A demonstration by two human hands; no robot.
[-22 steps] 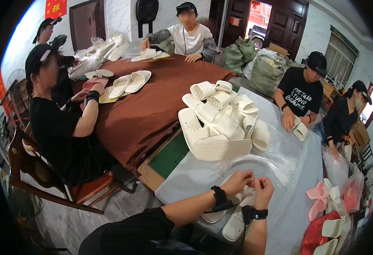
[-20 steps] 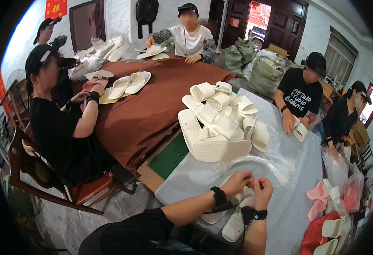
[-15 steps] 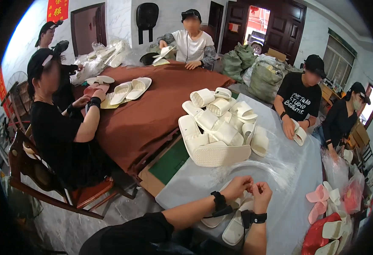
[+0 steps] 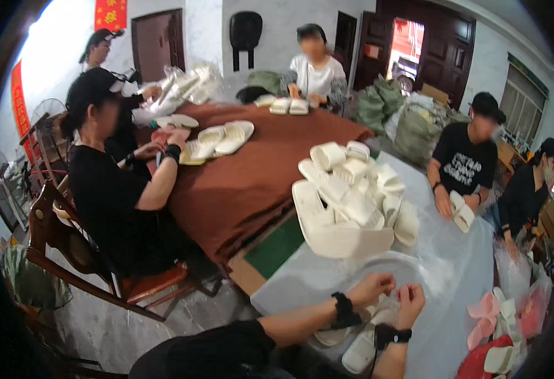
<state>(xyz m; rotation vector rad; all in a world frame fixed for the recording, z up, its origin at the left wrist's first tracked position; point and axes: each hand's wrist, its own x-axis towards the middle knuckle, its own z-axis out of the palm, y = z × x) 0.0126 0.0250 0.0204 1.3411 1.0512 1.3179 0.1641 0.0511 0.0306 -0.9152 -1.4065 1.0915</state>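
My left hand [image 4: 373, 288] and my right hand [image 4: 409, 300] are held close together above the near side of the grey-covered table. The fingertips of both are pinched, with a small gap between the two hands. Whatever sits in the fingers is too small or blurred to make out. Below my wrists lies a pair of cream slippers [image 4: 357, 355], partly covered by my forearms. Just beyond my hands, a sheet of clear plastic [image 4: 438, 275] catches the light. Farther up, a heap of cream slippers [image 4: 349, 243] is stacked on the table.
A brown-covered table [image 4: 239, 183] adjoins on the left, with cream slippers [image 4: 231, 138] on it. Several co-workers handle slippers around the tables. Pink slippers [image 4: 482, 319] and a red bag [image 4: 485, 359] are at the right. Stuffed green sacks [image 4: 419, 129] stand behind.
The view has shifted, moving the scene rightward in the picture. My fingertips have parted slightly. At the far end, a co-worker's raised slipper is now down on the brown table.
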